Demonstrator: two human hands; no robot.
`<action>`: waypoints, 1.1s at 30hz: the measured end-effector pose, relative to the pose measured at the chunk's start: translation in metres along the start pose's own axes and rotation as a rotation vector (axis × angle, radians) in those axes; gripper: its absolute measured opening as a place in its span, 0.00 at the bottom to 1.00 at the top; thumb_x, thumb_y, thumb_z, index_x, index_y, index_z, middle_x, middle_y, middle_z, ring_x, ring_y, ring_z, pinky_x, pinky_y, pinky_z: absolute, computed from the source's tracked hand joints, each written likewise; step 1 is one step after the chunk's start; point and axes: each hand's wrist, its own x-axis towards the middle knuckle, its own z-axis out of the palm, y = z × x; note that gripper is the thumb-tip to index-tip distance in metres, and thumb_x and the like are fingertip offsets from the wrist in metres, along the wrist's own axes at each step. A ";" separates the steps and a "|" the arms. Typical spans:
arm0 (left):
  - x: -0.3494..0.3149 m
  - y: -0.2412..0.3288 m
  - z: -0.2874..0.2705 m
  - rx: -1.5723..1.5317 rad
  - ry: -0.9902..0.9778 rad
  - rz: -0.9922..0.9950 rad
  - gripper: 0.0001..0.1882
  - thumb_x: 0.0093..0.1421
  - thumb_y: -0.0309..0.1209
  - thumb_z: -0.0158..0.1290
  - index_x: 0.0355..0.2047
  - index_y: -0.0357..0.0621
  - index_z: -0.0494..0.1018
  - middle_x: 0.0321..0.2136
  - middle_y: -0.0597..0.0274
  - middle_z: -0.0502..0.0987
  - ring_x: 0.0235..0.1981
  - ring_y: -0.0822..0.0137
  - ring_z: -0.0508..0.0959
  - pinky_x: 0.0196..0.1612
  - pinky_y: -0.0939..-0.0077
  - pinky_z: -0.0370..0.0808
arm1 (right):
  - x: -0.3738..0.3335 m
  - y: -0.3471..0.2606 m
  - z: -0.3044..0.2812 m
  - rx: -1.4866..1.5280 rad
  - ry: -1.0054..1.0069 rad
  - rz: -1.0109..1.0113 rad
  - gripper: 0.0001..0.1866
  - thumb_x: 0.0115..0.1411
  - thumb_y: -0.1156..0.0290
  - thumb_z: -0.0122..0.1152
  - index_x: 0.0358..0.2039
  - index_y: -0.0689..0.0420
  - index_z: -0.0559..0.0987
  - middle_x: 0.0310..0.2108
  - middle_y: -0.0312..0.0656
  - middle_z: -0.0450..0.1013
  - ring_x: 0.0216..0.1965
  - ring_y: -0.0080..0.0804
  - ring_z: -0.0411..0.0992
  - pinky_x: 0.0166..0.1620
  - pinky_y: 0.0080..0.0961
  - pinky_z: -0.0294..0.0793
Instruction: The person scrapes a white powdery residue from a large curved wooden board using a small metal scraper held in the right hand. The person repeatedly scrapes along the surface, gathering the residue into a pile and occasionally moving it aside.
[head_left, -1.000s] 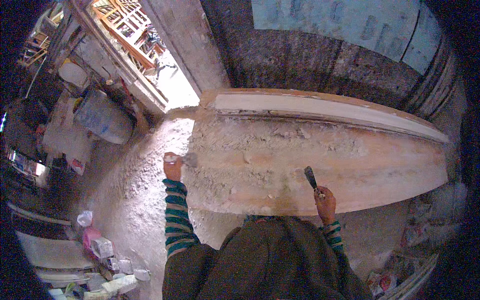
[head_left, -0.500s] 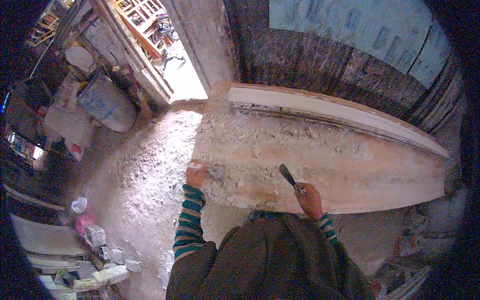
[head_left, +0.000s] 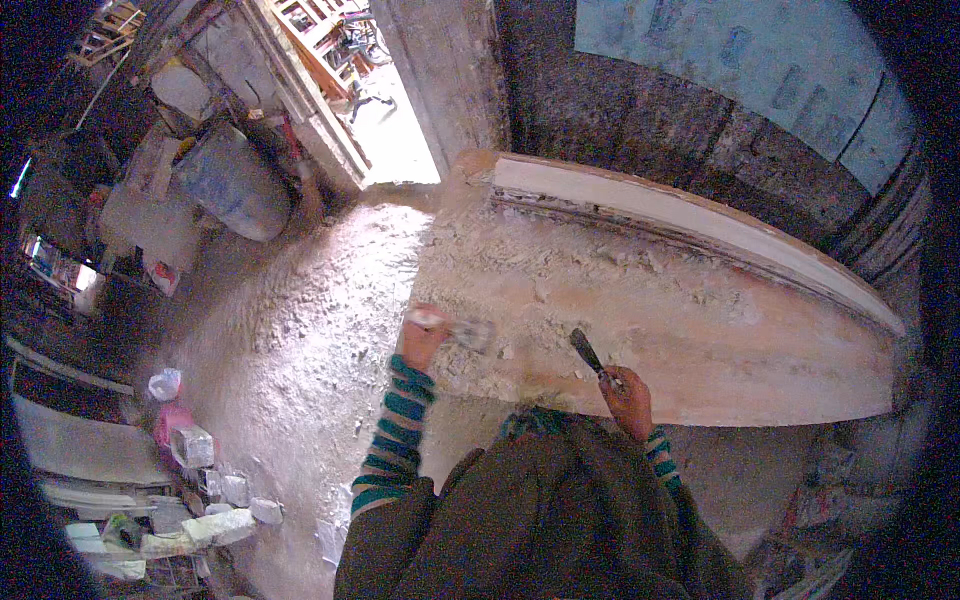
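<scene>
My left hand (head_left: 425, 338) is closed round a pale-handled flat tool (head_left: 472, 335) at the left end of a dusty wooden work board (head_left: 800, 385). Motion smears that tool, so whether it is a brush or a scraper cannot be made out. Crumbly pale scrapings (head_left: 530, 270) cover much of the board's left and middle part. Over the near middle, my right hand (head_left: 629, 402) grips a putty knife (head_left: 586, 350), its narrow dark blade pointing away and to the left. Striped cuffs show at both wrists.
A pale raised strip (head_left: 690, 210) runs along the board's far edge, beside a dark wall. Lumpy powder (head_left: 310, 290) covers the floor at left, below a bright doorway (head_left: 400, 130). A blue-grey drum (head_left: 235, 180) stands farther left; white blocks (head_left: 220, 522) lie at lower left.
The whole view has shifted slightly, with the scene sliding right. My left hand and its blurred tool have moved a little to the right over the scrapings. The right hand's hold looks the same.
</scene>
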 end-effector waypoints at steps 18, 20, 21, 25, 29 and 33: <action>0.019 0.014 -0.070 0.137 0.260 0.091 0.11 0.50 0.22 0.55 0.32 0.44 0.65 0.24 0.67 0.71 0.25 0.76 0.71 0.28 0.81 0.72 | 0.002 -0.013 0.012 -0.122 -0.095 0.002 0.13 0.50 0.72 0.60 0.38 0.58 0.75 0.34 0.47 0.73 0.35 0.43 0.72 0.38 0.32 0.71; 0.027 -0.009 -0.031 0.105 0.254 0.182 0.11 0.50 0.23 0.56 0.32 0.44 0.66 0.23 0.67 0.72 0.24 0.75 0.72 0.26 0.79 0.72 | 0.002 -0.014 0.014 -0.097 -0.123 0.041 0.13 0.51 0.72 0.59 0.38 0.58 0.75 0.33 0.47 0.73 0.35 0.42 0.72 0.37 0.31 0.71; 0.029 -0.016 -0.016 0.013 0.271 0.158 0.11 0.50 0.25 0.56 0.32 0.44 0.66 0.22 0.67 0.72 0.23 0.75 0.72 0.26 0.79 0.71 | 0.002 -0.017 0.014 -0.091 -0.137 0.063 0.13 0.51 0.72 0.59 0.38 0.58 0.75 0.33 0.47 0.73 0.34 0.41 0.72 0.37 0.31 0.71; 0.031 -0.018 -0.018 0.370 0.293 0.033 0.08 0.49 0.26 0.55 0.29 0.44 0.68 0.21 0.66 0.71 0.24 0.73 0.72 0.27 0.77 0.71 | 0.004 -0.023 0.014 -0.150 -0.169 0.023 0.13 0.51 0.72 0.60 0.38 0.58 0.75 0.33 0.47 0.73 0.33 0.40 0.73 0.36 0.29 0.71; 0.044 -0.058 -0.091 0.255 0.372 0.185 0.07 0.50 0.23 0.53 0.28 0.44 0.66 0.20 0.67 0.70 0.22 0.74 0.70 0.26 0.79 0.69 | -0.005 -0.006 0.014 -0.128 -0.098 -0.015 0.12 0.51 0.72 0.59 0.38 0.58 0.76 0.33 0.47 0.73 0.33 0.41 0.73 0.36 0.30 0.72; 0.037 -0.015 -0.098 0.156 0.416 0.289 0.06 0.50 0.21 0.51 0.27 0.43 0.65 0.21 0.67 0.69 0.22 0.75 0.70 0.26 0.80 0.69 | -0.007 -0.011 0.005 -0.217 -0.128 0.095 0.12 0.51 0.73 0.59 0.38 0.58 0.76 0.34 0.48 0.73 0.33 0.42 0.73 0.36 0.30 0.73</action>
